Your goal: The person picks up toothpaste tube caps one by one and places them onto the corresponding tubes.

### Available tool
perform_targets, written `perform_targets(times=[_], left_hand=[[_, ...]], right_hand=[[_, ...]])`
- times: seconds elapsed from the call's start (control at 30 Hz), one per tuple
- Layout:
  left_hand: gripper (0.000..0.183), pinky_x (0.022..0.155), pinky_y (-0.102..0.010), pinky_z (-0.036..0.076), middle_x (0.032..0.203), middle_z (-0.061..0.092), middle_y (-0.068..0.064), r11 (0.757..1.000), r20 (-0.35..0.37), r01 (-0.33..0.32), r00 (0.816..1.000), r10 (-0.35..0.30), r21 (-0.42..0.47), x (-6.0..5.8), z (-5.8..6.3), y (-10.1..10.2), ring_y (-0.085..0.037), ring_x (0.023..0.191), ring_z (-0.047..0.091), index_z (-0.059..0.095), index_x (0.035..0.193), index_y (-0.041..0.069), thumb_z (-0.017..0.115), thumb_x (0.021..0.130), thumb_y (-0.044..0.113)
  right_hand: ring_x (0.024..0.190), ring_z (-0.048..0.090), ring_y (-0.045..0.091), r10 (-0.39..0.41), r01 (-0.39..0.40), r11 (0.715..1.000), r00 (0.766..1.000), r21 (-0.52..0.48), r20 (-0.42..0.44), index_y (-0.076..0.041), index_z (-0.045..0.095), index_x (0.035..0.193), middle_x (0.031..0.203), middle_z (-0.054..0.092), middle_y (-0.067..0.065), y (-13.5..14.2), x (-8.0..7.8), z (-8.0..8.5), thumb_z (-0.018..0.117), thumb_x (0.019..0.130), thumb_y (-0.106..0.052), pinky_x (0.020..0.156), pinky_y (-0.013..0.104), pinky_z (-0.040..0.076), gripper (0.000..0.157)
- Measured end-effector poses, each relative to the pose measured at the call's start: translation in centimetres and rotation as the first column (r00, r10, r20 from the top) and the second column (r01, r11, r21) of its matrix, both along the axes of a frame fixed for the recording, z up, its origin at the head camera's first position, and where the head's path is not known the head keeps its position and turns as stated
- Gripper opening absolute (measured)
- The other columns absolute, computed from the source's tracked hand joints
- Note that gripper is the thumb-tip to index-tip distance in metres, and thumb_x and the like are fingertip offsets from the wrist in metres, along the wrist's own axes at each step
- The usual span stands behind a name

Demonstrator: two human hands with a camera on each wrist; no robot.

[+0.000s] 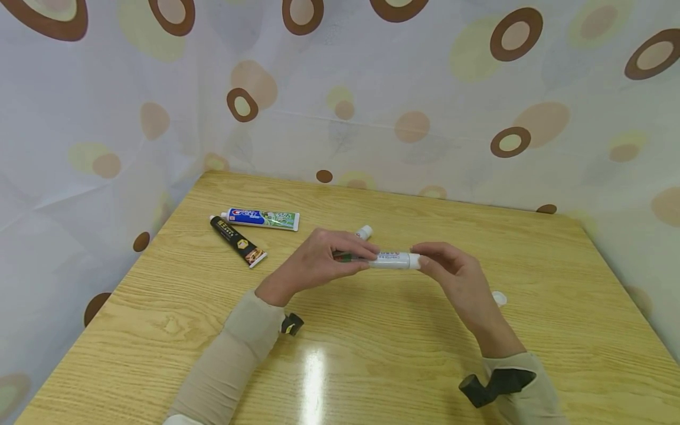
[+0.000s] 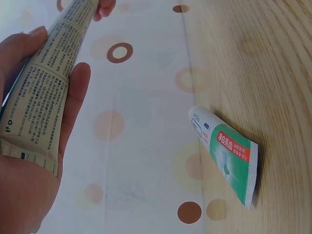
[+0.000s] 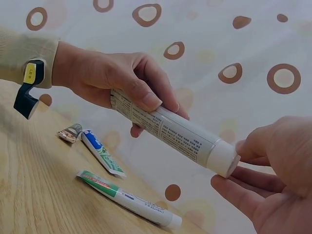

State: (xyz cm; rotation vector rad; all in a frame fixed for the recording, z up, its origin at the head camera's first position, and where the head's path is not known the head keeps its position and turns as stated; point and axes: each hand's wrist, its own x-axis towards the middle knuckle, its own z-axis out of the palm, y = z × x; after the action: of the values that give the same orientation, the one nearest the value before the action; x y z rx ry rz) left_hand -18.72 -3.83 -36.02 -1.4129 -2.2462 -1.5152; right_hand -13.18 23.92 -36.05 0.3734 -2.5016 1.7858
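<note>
My left hand (image 1: 326, 260) grips a whitish toothpaste tube (image 1: 393, 260) by its flat end, thumb on one side and fingers on the other. The tube is held level above the table, and its printed back (image 2: 46, 80) faces the left wrist camera. At the tube's other end, my right hand (image 1: 464, 286) pinches the white cap (image 3: 223, 158) between thumb and fingertips. Below and behind lies a second toothpaste tube (image 3: 131, 200), green and white with a white cap; my left hand mostly hides it in the head view.
To the left on the wooden table (image 1: 175, 319) lie a blue and green toothpaste tube (image 1: 260, 219) and a black toothpaste tube (image 1: 237, 241), close together. A small round white piece (image 1: 499, 298) rests beside my right wrist. A patterned curtain (image 1: 372, 88) stands behind the table.
</note>
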Motion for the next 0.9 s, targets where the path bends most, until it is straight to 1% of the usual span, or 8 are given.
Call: perform_targets(times=[0.17,0.33,0.53,0.67,0.8,0.9], left_hand=[[0.018,0.071,-0.023,0.058,0.115,0.075,-0.004,1.0,0.012,0.003,1.0,-0.003,0.001,0.02,-0.08,0.04,-0.009,0.104,0.07,0.079,0.105,0.01,0.076,0.087,0.007],[0.018,0.074,-0.023,0.059,0.116,0.074,-0.004,1.0,0.026,0.002,1.0,-0.002,0.001,0.03,-0.02,0.04,-0.01,0.106,0.069,0.079,0.105,0.011,0.076,0.087,0.009],[0.02,0.07,-0.021,0.057,0.117,0.074,-0.003,1.0,0.0,-0.001,1.0,0.001,-0.019,0.03,0.03,0.06,-0.011,0.104,0.069,0.079,0.106,0.011,0.076,0.087,0.008],[0.02,0.067,-0.02,0.056,0.116,0.074,-0.003,0.999,-0.022,-0.005,1.0,0.005,-0.032,0.03,0.03,0.09,-0.011,0.103,0.069,0.079,0.106,0.011,0.077,0.086,0.007],[0.021,0.066,-0.019,0.055,0.115,0.074,-0.003,0.999,-0.039,-0.015,0.999,0.013,-0.04,0.0,0.01,0.18,-0.01,0.102,0.068,0.079,0.106,0.011,0.077,0.085,0.005],[0.022,0.066,-0.019,0.055,0.115,0.075,-0.002,0.999,-0.048,-0.02,0.999,0.018,-0.043,0.03,0.04,0.24,-0.01,0.102,0.068,0.079,0.106,0.011,0.077,0.085,0.005]], right_hand=[[0.104,0.063,0.008,0.023,-0.024,0.999,1.0,-0.024,-0.014,-0.001,0.063,0.124,0.117,0.067,-0.004,0.07,0.03,0.01,0.06,0.1,-0.02,0.089,0.019,0.053,0.03],[0.108,0.065,0.009,0.061,-0.061,0.997,0.998,-0.041,-0.007,0.0,0.061,0.125,0.118,0.067,-0.003,0.18,-0.02,-0.01,0.063,0.098,-0.015,0.089,0.02,0.054,0.031],[0.11,0.065,0.007,0.035,-0.035,0.999,0.999,-0.012,0.027,-0.003,0.062,0.126,0.12,0.066,-0.002,0.17,-0.12,-0.09,0.063,0.099,-0.021,0.091,0.02,0.053,0.032],[0.107,0.068,0.007,0.029,-0.028,0.999,0.998,-0.017,0.056,-0.003,0.062,0.126,0.12,0.066,-0.002,0.22,-0.15,-0.15,0.062,0.099,-0.023,0.092,0.02,0.052,0.034],[0.103,0.069,0.008,0.027,-0.027,1.0,0.997,-0.012,0.065,-0.002,0.062,0.126,0.118,0.067,-0.003,0.24,-0.15,-0.13,0.061,0.1,-0.024,0.092,0.019,0.052,0.034],[0.104,0.068,0.008,0.023,-0.023,1.0,0.997,-0.005,0.068,-0.002,0.062,0.126,0.118,0.067,-0.003,0.18,-0.12,-0.06,0.061,0.1,-0.024,0.092,0.018,0.052,0.034]])
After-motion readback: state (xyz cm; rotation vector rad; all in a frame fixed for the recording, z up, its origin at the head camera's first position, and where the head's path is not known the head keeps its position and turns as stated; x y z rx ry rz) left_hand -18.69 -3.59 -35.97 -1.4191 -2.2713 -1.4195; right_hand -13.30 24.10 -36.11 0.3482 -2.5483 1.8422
